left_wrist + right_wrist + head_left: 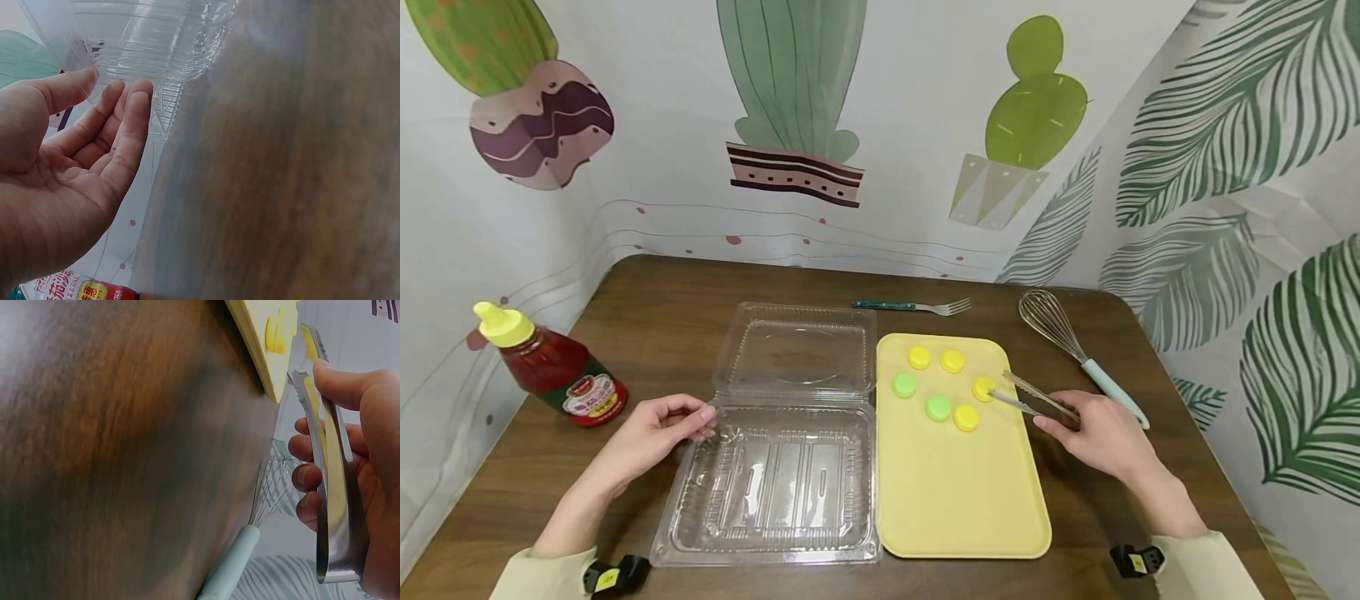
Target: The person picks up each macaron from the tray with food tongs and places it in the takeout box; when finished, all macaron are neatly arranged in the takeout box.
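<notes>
My left hand (647,440) pinches the left rim of a clear plastic clamshell box (775,542), near its hinge. The box lies unfolded, its lid (797,354) spread toward the back and its base bare. In my right hand (1108,433) I hold metal tongs (340,506), their toothed tips apart. Those tips reach over the right edge of a yellow tray (958,500), one of them at a yellow macaron (982,387); whether it touches cannot be made out. Several more yellow macarons and two green macarons (937,407) sit on the tray's far half.
A red ketchup bottle (565,371) with a yellow cap stands at the left. Behind the box and tray lies a fork (910,307) with a teal handle. Right of the tray is a whisk (1108,387) with a pale blue handle. A patterned cloth hangs behind the table.
</notes>
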Demonstrator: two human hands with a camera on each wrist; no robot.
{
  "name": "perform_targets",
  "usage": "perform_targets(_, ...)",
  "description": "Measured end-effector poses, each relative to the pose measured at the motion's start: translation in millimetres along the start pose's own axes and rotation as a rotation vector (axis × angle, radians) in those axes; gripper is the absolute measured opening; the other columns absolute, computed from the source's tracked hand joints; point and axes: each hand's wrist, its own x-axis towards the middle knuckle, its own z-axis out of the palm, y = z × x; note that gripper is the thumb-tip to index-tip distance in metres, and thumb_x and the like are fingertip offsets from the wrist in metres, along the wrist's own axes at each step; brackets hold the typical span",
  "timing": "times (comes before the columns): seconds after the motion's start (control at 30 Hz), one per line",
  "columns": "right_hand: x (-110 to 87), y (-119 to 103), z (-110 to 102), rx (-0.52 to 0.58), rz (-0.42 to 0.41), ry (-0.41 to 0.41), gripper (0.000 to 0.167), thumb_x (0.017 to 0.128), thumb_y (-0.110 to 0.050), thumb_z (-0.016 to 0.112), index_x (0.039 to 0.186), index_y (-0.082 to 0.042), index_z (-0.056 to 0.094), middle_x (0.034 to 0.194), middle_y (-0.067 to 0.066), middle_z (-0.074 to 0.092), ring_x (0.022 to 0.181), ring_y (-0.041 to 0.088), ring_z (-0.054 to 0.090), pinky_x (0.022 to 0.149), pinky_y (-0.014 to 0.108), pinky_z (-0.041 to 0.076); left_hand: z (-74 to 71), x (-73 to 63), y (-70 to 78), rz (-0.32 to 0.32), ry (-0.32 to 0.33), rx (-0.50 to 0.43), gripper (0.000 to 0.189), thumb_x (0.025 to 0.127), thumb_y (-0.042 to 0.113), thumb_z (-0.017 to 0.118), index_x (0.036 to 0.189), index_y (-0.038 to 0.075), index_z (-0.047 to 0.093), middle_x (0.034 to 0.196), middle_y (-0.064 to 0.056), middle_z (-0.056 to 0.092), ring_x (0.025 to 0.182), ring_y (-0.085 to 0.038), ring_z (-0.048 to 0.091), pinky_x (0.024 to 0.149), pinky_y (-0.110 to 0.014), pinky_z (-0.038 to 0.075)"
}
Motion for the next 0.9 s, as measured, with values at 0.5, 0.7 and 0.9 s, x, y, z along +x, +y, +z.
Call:
perform_targets(0.5,8.2,-7.9,14.0,0.014,0.012,-0.061,0.039,0.089,-0.039,0.076,0.111,-0.007,0.072,0.072,-0.008,0.058,0.057,0.008,0.046,0.053,0.032,0.039,1.4,-1.3,-0.9,0.019,0.006,-0.008,0.030,0.101,0.016,0.061,0.111,-0.012,0.062,0.097,-0.018,0.071,0.084,-0.012,0.069,0.074,-0.026,0.056)
perform_targets(0.7,10.0,-9.1,14.4,0.008,0.022,-0.070,0.042,0.089,-0.038,0.075,0.115,-0.005,0.072,0.080,-0.003,0.066,0.059,0.008,0.049,0.054,0.032,0.041,1.5,-1.0,-0.6,0.015,0.008,-0.007,0.031,0.101,0.018,0.062,0.111,-0.012,0.063,0.098,-0.018,0.071,0.084,-0.012,0.069,0.074,-0.026,0.056)
perform_targets(0.9,9.9,-8.3,14.4,0.007,0.026,-0.073,0.042,0.088,-0.037,0.076,0.115,-0.005,0.072,0.085,0.001,0.069,0.059,0.009,0.049,0.054,0.032,0.041,1.6,-1.2,0.1,0.011,0.011,-0.004,0.031,0.101,0.018,0.062,0.111,-0.011,0.063,0.097,-0.017,0.071,0.084,-0.012,0.069,0.073,-0.027,0.056)
